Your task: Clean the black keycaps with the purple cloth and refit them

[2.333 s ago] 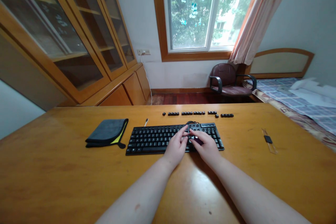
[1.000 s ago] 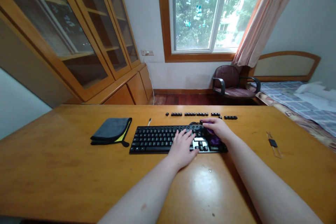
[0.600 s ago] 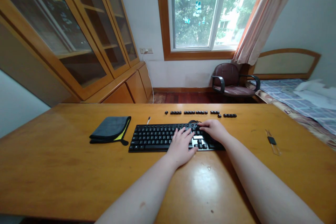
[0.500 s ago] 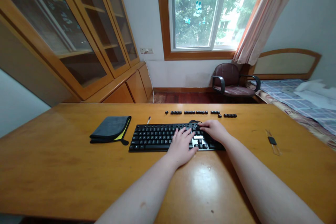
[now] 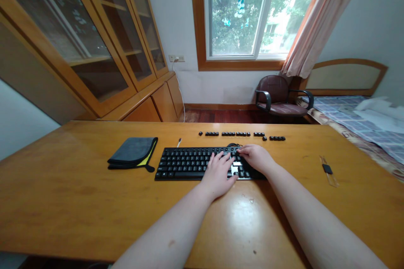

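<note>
A black keyboard (image 5: 184, 163) lies flat on the wooden desk, with a lighter bare patch showing among its right-hand keys. My left hand (image 5: 217, 174) rests on the keyboard right of its middle, fingers spread and the thumb over the front edge. At the upper right of the keys is my right hand (image 5: 256, 157), its thumb and fingertips drawn together in a pinch. Whatever lies between those fingertips is too small to make out, and the hand covers the keyboard's right end. Behind the keyboard, loose black keycaps (image 5: 243, 134) stand in short rows.
A folded grey cloth (image 5: 132, 151) with yellow lining lies left of the keyboard. Behind it is a small brush (image 5: 179, 142). On the right lies a wire keycap puller (image 5: 327, 169) with a black handle. A chair (image 5: 274, 96) and a bed (image 5: 347, 109) stand beyond the desk.
The head view has tilted slightly, so the desk appears a little higher. My left hand stays spread on the keys, and my right fingertips remain pinched at nearly the same spot.
</note>
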A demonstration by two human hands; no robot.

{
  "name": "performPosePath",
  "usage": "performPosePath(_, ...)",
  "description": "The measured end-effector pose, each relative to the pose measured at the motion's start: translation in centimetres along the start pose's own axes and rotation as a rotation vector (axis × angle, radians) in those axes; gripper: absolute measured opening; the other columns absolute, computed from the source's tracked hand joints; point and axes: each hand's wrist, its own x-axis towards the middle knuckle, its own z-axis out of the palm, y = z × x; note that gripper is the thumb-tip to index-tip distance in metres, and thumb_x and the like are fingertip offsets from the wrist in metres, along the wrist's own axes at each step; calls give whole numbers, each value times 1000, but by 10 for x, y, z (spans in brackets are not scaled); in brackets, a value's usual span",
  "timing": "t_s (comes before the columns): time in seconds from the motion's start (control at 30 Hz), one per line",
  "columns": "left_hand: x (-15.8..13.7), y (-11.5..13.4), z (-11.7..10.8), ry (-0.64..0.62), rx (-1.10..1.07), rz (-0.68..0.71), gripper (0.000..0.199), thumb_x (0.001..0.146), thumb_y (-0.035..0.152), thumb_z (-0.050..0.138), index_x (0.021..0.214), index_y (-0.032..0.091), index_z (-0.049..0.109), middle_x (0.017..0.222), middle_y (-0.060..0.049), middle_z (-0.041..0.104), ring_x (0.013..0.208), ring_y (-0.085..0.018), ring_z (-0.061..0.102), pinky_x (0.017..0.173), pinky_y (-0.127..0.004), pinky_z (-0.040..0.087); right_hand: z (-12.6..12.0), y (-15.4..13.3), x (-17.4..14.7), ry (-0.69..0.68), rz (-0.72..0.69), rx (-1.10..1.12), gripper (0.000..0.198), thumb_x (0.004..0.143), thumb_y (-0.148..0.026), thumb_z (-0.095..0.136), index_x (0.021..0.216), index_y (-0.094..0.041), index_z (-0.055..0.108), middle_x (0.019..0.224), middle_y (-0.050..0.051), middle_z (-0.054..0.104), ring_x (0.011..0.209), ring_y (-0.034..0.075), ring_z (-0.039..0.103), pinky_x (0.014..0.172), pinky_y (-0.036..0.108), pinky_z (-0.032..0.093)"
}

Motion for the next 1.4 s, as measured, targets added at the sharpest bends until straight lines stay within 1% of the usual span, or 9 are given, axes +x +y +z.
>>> performPosePath(0.13, 0, 1, -1, -7, 1, -6, 54, 78, 44, 52, 128, 24, 43, 138, -5, 40, 131, -26, 26, 110, -50, 9, -6, -12, -2, -19, 52, -97, 25, 85, -27, 47, 89, -27, 71, 96, 3, 70, 89, 16, 64, 78, 22, 46)
performPosePath(0.37, -1, 0, 1, -8, 0, 2, 54, 79, 44, 50, 128, 24, 42, 139, -5, 39, 131, -26, 25, 110, -49, 8, -9, -26, -5, -39, 9, -254, 30, 85, -23, 41, 91, -25, 71, 101, 4, 68, 83, 18, 65, 71, 23, 47)
performPosePath(0.53, 0, 0, 1, 0, 3, 10, 53, 79, 44, 50, 128, 23, 42, 139, -5, 39, 131, -26, 25, 110, -50, 9, -7, -23, -5, -21, -4, -236, 30, 85, -21, 42, 94, -24, 70, 103, 3, 68, 84, 18, 65, 72, 24, 47)
performPosePath(0.73, 0, 0, 0, -10, 1, 0, 54, 79, 43, 51, 128, 24, 42, 139, -5, 39, 131, -26, 25, 110, -50, 9, -3, -16, -3, -14, 39, -130, 28, 85, -24, 44, 93, -24, 71, 99, 3, 69, 87, 17, 64, 76, 24, 47)
performPosePath(0.9, 0, 1, 0, -11, -9, -2, 54, 79, 43, 51, 128, 24, 42, 139, -5, 39, 131, -26, 25, 110, -50, 9, -7, -23, -6, -39, 46, -166, 32, 80, -16, 43, 97, -24, 69, 104, 3, 67, 87, 18, 64, 76, 24, 46)
performPosePath(1.0, 0, 1, -1, -13, -11, -10, 54, 78, 42, 52, 128, 25, 42, 139, -5, 38, 131, -26, 25, 110, -50, 9, -8, -28, -7, -41, 59, -185, 33, 78, -16, 43, 98, -23, 68, 105, 4, 66, 87, 18, 63, 76, 25, 46)
performPosePath(1.2, 0, 1, -1, -10, -8, -8, 54, 78, 41, 53, 128, 25, 42, 139, -4, 39, 131, -26, 25, 110, -50, 9, -1, -31, -6, -62, 107, -203, 30, 79, -16, 43, 90, -22, 69, 100, 4, 66, 81, 17, 63, 70, 23, 44)
performPosePath(1.33, 0, 0, -1, -10, 3, -6, 54, 78, 41, 53, 128, 24, 42, 138, -4, 41, 131, -26, 26, 110, -50, 9, -3, -33, -5, -55, 68, -211, 29, 80, -18, 42, 85, -22, 70, 96, 5, 65, 77, 16, 63, 67, 23, 44)
performPosePath(1.4, 0, 0, 0, -9, 12, -6, 53, 78, 41, 53, 128, 24, 43, 137, -4, 41, 131, -26, 26, 110, -50, 10, -9, -28, -7, -19, 49, -169, 27, 79, -20, 44, 86, -23, 70, 97, 4, 65, 78, 16, 62, 69, 23, 44)
